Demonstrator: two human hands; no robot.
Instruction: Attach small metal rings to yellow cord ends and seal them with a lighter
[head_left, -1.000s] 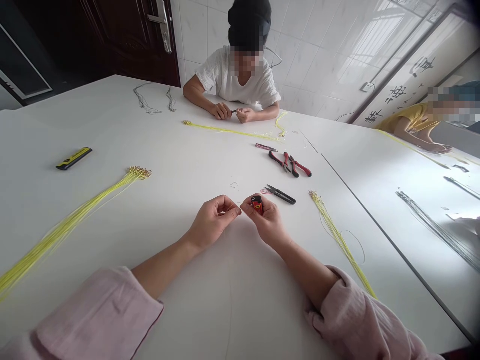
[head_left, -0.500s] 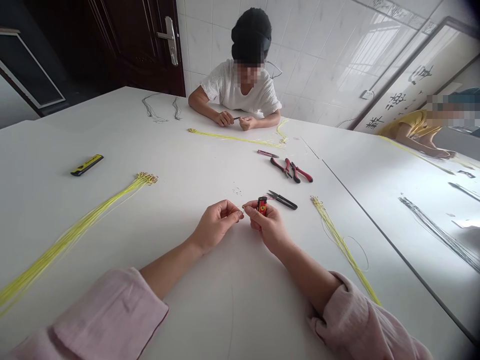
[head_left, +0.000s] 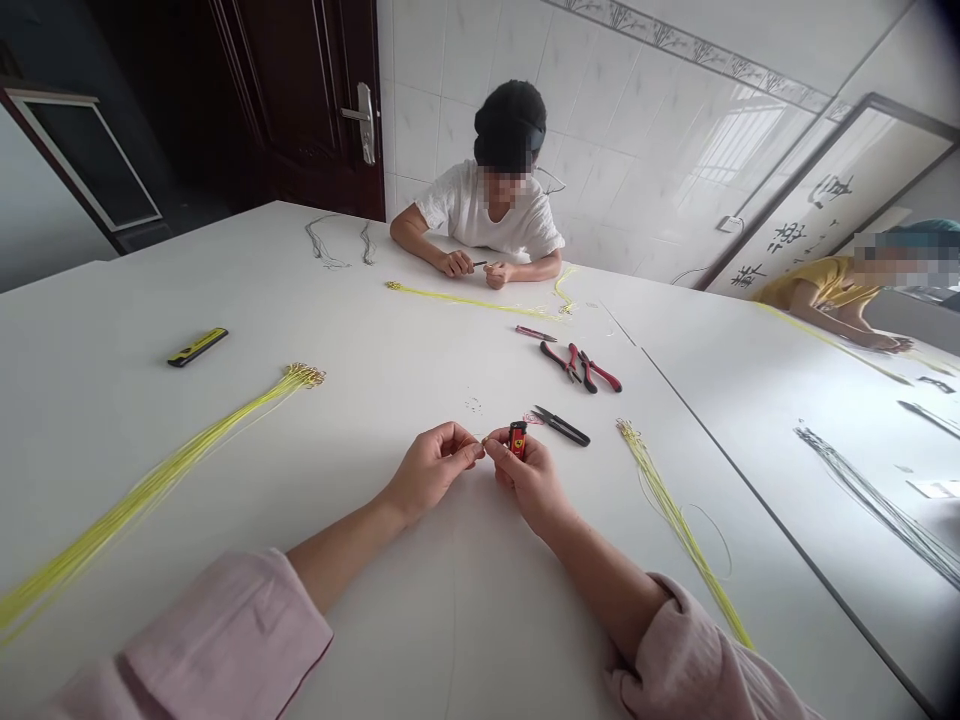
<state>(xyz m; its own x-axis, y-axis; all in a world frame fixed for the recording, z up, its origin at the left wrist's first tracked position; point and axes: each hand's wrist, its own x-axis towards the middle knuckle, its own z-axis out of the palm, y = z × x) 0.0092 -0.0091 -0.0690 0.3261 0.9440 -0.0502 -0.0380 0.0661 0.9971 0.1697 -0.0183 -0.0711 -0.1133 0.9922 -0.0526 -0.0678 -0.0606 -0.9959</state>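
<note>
My left hand [head_left: 439, 468] is closed in a pinch on a small end of thin cord, in the middle of the view. Its fingertips meet those of my right hand [head_left: 531, 478], which pinches the same small piece and also holds a red and black lighter [head_left: 517, 440] upright against its fingers. A faint thin cord hangs below the hands over the white table [head_left: 375, 640]. Black thread snips [head_left: 562, 426] lie just beyond my right hand. Tiny dark bits [head_left: 472, 405] are scattered beyond the fingertips.
Yellow cord bundles lie at left [head_left: 172, 448] and right [head_left: 686, 535]. Two red-handled pliers [head_left: 581, 367] and a red pen-like tool [head_left: 535, 333] lie farther back. A yellow cutter [head_left: 198, 347] is at left, grey cords [head_left: 885, 500] at right. Two people sit across the table.
The view has tilted up slightly, so everything sits lower. My fingertips have come closer together around the small piece, and the lighter leans a little differently in my right hand.
</note>
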